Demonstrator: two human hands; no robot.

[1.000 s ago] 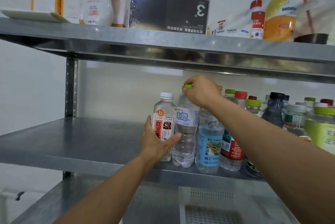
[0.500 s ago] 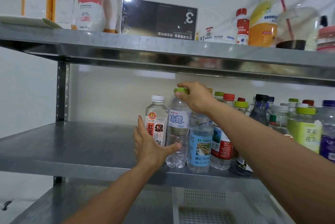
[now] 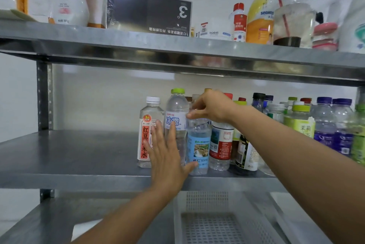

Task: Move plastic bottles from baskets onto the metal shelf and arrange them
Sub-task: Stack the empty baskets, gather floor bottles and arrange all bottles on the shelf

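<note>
On the middle metal shelf (image 3: 79, 155) stands a row of plastic bottles. At its left end are a white-capped bottle with a red label (image 3: 147, 113), a clear green-capped bottle (image 3: 176, 105) and a blue-label bottle (image 3: 199, 149). My left hand (image 3: 167, 157) is flat with straight fingers against the fronts of the red-label and green-capped bottles, its thumb by the blue-label bottle's base. My right hand (image 3: 213, 107) curls round the top of the blue-label bottle, hiding its cap.
Several more bottles (image 3: 324, 125) fill the shelf to the right. The upper shelf (image 3: 138, 46) carries boxes, jars and bottles close overhead. A white perforated basket (image 3: 207, 224) sits on the lower shelf below. A shelf post (image 3: 43, 95) stands at the left.
My right hand left the green cap and moved right and down onto the blue-label bottle's top. My left hand opened flat and slid right across the bottle fronts.
</note>
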